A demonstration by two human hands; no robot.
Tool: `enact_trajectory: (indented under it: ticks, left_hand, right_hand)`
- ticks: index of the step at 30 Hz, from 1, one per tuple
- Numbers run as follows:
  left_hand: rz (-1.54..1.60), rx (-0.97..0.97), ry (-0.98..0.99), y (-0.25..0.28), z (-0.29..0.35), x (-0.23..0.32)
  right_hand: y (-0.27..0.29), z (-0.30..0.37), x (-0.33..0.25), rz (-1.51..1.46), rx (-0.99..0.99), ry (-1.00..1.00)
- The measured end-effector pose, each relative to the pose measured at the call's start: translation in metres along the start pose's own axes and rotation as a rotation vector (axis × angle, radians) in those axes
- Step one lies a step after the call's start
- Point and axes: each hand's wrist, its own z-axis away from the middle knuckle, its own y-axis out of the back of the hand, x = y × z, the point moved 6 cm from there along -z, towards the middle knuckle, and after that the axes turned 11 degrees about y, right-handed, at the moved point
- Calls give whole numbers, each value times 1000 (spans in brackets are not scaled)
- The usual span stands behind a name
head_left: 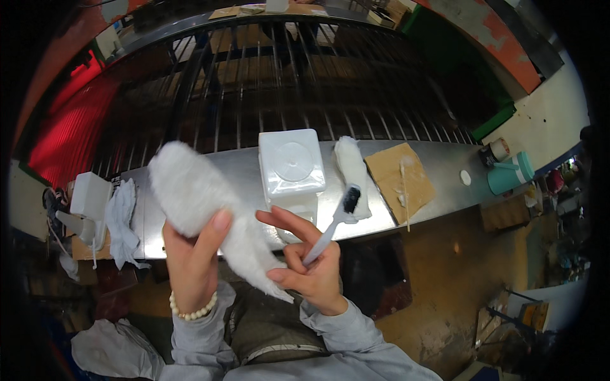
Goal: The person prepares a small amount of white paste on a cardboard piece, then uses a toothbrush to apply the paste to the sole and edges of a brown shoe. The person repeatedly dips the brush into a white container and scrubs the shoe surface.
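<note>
While the left hand [194, 260] grips a white fluffy piece [203, 203], partly hiding its lower end, right hand [311, 267] fingers pinch a dark-bristled toothbrush [337, 219]; beyond, a white square box [291, 164] stands on the metal surface [241, 171] beside brown cardboard [400, 178].

A square white plastic container [291, 166] with a round embossed lid stands mid-bench [438, 166], flanked on its right by a flat piece of brown cardboard [399, 180]. At the bench's left end sits a small white box [90, 195]. No labels, signs or screens can be made out.
</note>
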Motion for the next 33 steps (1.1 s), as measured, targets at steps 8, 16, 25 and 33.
enact_trajectory:
  ticks: [8,16,25,33]
  left_hand:
    - [-88,-106,-27,-49,-31,8]
    - [-120,-173,127,-61,-61,1]
    - [-235,-250,114,-62,-65,5]
    - [-385,-430,182,-85,-45,-12]
  right_hand:
    - [21,11,-14,-161,137,138]
    - [47,21,-9,38,407,190]
    - [85,25,-24,172,571,262]
    - [56,-3,-39,232,402,120]
